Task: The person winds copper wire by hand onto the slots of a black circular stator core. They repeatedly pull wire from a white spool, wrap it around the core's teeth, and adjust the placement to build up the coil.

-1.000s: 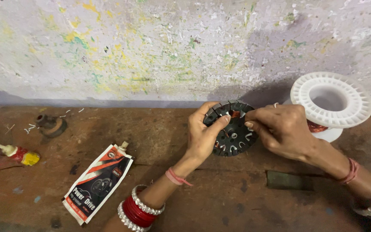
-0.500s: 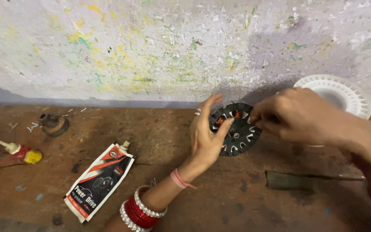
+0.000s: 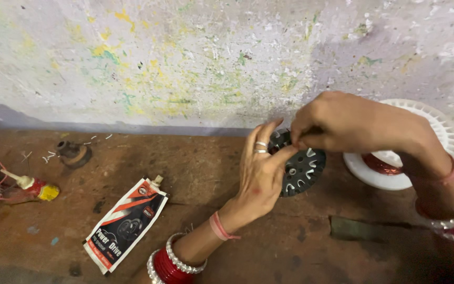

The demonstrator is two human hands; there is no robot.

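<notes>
Head view: left hand (image 3: 261,176) grasps the round black slotted disc (image 3: 301,169) upright above the brown bench (image 3: 195,173); right hand (image 3: 342,123) pinches its rim at 12 o'clock. White spool (image 3: 437,131) sits at 3 o'clock.

A round black stator core (image 3: 301,171) with pale slot liners between its radial teeth is held on edge, tilted, just above the brown desk (image 3: 195,173). Its left rim is covered by fingers; its upper edge is pinched from above. Winding detail cannot be resolved.
</notes>
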